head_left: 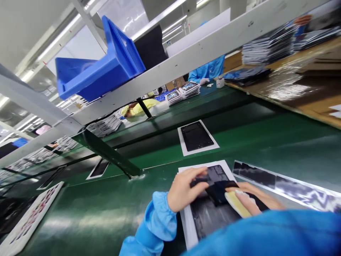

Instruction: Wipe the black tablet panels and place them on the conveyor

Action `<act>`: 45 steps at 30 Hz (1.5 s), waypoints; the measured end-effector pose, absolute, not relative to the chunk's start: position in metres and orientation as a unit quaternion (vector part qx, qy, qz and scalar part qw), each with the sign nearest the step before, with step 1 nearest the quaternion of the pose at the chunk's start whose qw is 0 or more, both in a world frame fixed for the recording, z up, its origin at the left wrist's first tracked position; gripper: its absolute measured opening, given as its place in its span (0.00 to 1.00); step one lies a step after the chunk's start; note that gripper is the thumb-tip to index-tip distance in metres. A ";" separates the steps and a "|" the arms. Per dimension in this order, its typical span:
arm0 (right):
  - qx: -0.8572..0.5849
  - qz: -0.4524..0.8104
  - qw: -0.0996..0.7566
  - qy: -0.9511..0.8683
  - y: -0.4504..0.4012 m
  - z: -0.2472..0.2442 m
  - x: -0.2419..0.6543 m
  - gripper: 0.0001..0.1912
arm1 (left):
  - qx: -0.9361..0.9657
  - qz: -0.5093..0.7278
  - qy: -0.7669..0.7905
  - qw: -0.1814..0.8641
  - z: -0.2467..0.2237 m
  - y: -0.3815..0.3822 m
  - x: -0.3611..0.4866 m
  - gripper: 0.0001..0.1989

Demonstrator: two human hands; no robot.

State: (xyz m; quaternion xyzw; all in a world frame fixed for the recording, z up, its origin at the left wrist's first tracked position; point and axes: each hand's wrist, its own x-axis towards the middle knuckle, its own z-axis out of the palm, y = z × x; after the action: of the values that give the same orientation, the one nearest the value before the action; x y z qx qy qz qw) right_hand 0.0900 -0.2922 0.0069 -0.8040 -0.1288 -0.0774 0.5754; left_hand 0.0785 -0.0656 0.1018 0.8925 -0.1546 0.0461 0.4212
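A flat black rectangular panel [211,217] lies on a white sheet [189,233] on the green surface in front of me. Over its middle is a thin, glossy black film [220,192], bent and raised. My left hand [185,188] is at the panel's left side, thumb and fingers closed about the film's left edge. My right hand [257,201] grips the film's right end, which drapes over its fingers. A yellow and white covering or pad [238,203] shows at the right thumb; which it is I cannot tell. The sleeve hides the panel's near corner.
Another black panel on white paper [198,137] lies farther along the green conveyor [93,202]. A strip of dark films [282,185] is to the right. Overhead runs a white rail [173,67] carrying a blue bin [106,67]. A green post [112,154] stands left. Co-workers sit across.
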 end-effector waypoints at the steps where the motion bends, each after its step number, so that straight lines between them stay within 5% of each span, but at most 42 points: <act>1: -0.810 -0.063 0.565 -0.140 -0.289 0.013 0.092 0.14 | 0.893 0.058 -0.117 0.431 0.099 -0.063 0.079 0.16; 14: -0.797 -0.027 0.587 -0.138 -0.276 0.024 0.096 0.16 | 0.872 0.011 -0.015 0.490 0.079 -0.062 0.087 0.09; 26: -0.555 -0.013 0.811 0.186 -0.259 0.038 0.130 0.27 | 0.870 -0.020 0.033 0.492 0.065 -0.043 0.115 0.09; 35: -0.621 0.013 0.769 0.148 -0.255 0.028 0.123 0.26 | 0.885 -0.066 0.036 0.460 0.063 -0.042 0.119 0.09; 45: -0.839 -0.087 0.527 -0.106 -0.254 0.029 0.124 0.16 | 0.903 -0.063 0.041 0.424 0.056 -0.044 0.121 0.09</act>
State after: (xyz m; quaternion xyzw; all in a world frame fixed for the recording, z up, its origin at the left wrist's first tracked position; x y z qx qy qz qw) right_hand 0.1242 -0.2541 0.0290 -0.8386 -0.1061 -0.0872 0.5272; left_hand 0.1206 -0.0438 0.0556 0.9026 0.0410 -0.0627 0.4239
